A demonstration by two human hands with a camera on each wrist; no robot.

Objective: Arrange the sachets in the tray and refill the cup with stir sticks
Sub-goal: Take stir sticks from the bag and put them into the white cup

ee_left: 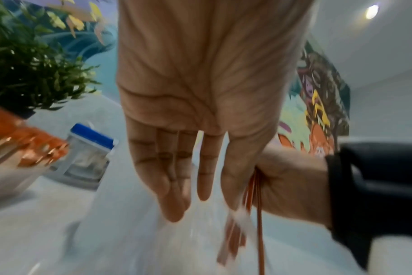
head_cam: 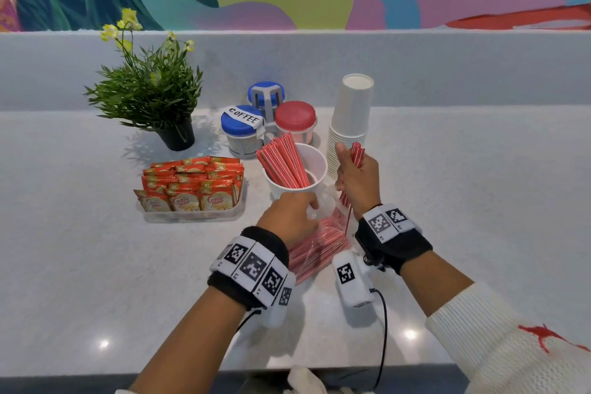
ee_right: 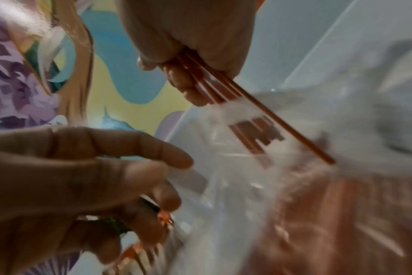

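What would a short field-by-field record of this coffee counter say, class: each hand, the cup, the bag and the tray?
left hand: fingers straight, resting on the mouth of the clear bag
right hand: grips a small bunch of stir sticks, partly drawn out of the bag
cup: upright, holds stir sticks leaning left, room left on its right side
bag: lies on the counter, more sticks inside
tray: sachets standing in rows
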